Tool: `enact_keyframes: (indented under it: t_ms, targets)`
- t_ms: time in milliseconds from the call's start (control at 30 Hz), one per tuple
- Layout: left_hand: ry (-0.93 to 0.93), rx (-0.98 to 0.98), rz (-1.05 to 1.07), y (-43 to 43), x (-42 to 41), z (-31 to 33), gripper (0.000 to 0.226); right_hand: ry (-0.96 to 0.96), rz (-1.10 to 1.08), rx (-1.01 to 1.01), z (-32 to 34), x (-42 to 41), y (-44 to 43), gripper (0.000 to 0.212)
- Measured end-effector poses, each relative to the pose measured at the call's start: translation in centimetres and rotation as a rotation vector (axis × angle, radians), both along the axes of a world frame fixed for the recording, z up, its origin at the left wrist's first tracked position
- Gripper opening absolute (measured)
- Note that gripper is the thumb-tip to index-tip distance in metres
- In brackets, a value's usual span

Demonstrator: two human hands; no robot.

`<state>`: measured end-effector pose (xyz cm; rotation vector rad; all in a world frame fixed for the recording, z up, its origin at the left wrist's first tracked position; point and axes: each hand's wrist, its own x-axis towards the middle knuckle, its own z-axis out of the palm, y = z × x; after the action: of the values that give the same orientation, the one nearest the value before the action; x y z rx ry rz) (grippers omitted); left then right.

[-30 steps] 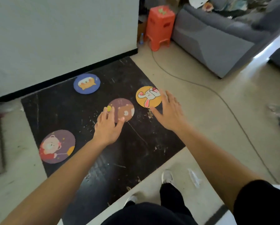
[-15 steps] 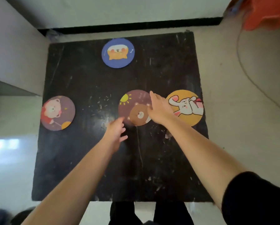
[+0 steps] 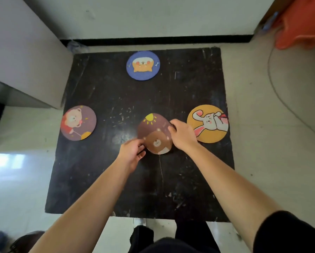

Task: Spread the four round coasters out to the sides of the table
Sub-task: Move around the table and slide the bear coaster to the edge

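On the black square table, a brown coaster with a bear and a sun is near the middle, tilted up off the surface. My left hand pinches its lower left edge and my right hand grips its right edge. A blue coaster with an orange animal lies flat at the far edge. At the left edge lies a purple coaster with a bear. A yellow coaster with a rabbit lies at the right edge, just right of my right hand.
A grey cabinet stands against the table's far left corner. An orange stool and a cable are on the floor at the right. My legs and shoes are at the table's near edge.
The view has swung to look straight down at the table. Both hands have closed on the brown bear coaster and lifted its edge. The other coasters have not moved.
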<state>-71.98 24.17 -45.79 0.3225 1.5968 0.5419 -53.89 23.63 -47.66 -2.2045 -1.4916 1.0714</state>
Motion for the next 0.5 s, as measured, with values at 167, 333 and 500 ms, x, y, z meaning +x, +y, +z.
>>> enact_keyframes:
  t_ms: [167,333,500]
  targets:
    - [0.013,0.139,-0.182,-2.0,-4.0,3.5,0.035,0.296,-0.296,-0.075,4.1,-2.3,-4.0,0.026]
    - [0.114,0.341,-0.338,-5.0,-9.8,4.7,0.048,0.508,-0.495,-0.145,5.8,-6.7,-9.9,0.025]
    - [0.200,0.356,-0.429,-9.1,-14.8,2.4,0.040,0.526,-0.559,-0.221,3.5,-12.0,-16.1,0.014]
